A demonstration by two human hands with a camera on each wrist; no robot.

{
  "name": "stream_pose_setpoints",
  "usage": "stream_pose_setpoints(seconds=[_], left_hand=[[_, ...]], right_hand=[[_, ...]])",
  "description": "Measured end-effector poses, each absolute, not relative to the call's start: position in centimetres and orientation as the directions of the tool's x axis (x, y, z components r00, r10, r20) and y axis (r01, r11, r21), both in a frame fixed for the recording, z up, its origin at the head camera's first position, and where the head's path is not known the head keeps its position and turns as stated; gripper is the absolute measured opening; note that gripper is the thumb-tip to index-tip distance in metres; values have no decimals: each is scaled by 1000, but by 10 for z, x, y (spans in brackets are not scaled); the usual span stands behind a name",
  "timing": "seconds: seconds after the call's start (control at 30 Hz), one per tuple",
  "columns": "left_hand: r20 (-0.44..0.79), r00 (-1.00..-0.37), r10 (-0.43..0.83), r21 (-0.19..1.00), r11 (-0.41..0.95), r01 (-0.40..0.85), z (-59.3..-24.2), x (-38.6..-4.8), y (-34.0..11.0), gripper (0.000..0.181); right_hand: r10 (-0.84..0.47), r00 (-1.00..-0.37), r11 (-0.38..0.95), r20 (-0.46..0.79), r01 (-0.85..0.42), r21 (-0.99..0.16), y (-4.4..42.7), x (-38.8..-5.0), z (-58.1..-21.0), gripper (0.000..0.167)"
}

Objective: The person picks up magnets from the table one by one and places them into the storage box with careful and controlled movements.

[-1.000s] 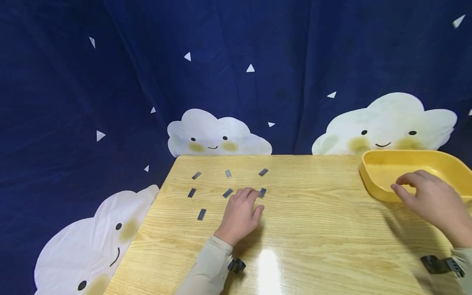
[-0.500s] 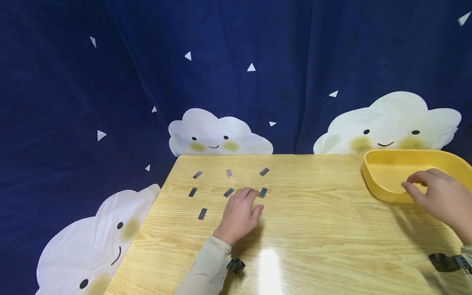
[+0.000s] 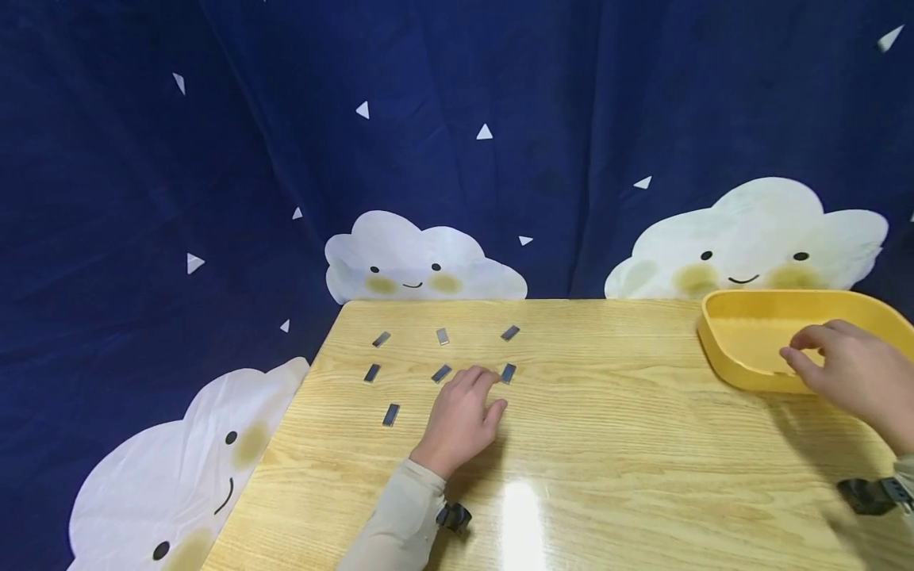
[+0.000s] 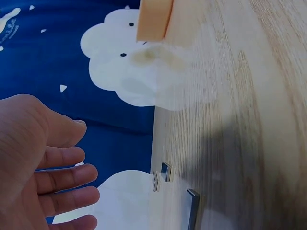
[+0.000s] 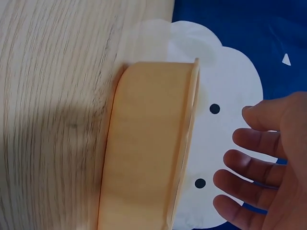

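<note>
Several small, flat, dark rectangular pieces with shiny edges lie spaced apart on the wooden table. One piece (image 3: 508, 373) lies just beyond the fingertips of my left hand (image 3: 460, 420), and another piece (image 3: 441, 373) is close to its left. In the left wrist view, that hand (image 4: 43, 172) hovers above the tabletop, its fingers loosely bent and holding nothing. My right hand (image 3: 860, 377) is over the near side of a yellow plastic bin (image 3: 735, 374). The right wrist view has its fingers (image 5: 244, 184) relaxed and apart, with nothing between them, above the bin's rim.
The wooden table (image 3: 607, 452) ends at a dark blue curtain (image 3: 557, 159) printed with white clouds. More dark pieces lie toward the back left, such as a paler one (image 3: 443, 337) and one nearer me (image 3: 390, 415). The bin sits at the back right.
My right hand has shifted slightly to the right over the bin. The left hand has drawn back very slightly, and the pieces lie as before.
</note>
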State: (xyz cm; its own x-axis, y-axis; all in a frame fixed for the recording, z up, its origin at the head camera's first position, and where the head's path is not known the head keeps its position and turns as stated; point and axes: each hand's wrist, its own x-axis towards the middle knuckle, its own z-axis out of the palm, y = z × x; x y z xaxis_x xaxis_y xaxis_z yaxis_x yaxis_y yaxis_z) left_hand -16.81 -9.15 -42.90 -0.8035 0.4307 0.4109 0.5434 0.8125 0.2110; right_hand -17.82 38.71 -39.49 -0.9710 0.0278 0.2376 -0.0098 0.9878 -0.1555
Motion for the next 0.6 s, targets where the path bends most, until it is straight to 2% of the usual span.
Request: stream_pose_setpoints(seconds=[0.23, 0.6], left_hand=[[406, -807, 429, 219, 812, 542, -429, -167, -92, 30], [397, -811, 430, 220, 813, 539, -428, -167, -91, 31]], right_hand=[[25, -971, 991, 239, -8, -137, 397, -185, -393, 26], [32, -942, 991, 335, -14, -135, 417, -186, -404, 25]])
